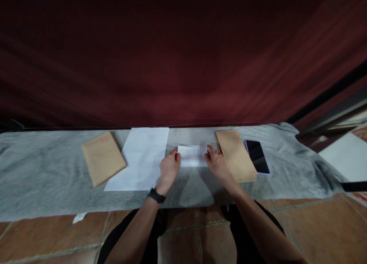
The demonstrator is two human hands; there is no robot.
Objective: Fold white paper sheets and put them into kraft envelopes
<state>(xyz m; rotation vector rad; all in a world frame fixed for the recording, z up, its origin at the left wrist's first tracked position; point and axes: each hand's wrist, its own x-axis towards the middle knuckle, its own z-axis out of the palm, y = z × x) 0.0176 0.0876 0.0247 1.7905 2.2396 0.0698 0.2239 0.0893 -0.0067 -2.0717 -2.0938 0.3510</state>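
**Pinching folded white paper [193, 157], centre of frame**

On gray cloth [54, 195], lower frame: white sheet [145, 157], left of centre; brown envelope stack [236, 155], right of centre; brown envelope [103, 158] at left, overlapping white sheet. Can't see inside envelopes. Phone [257, 157] just beside stack. Clamped on paper's ends: left hand [169, 165], right hand [216, 162], fingers together.
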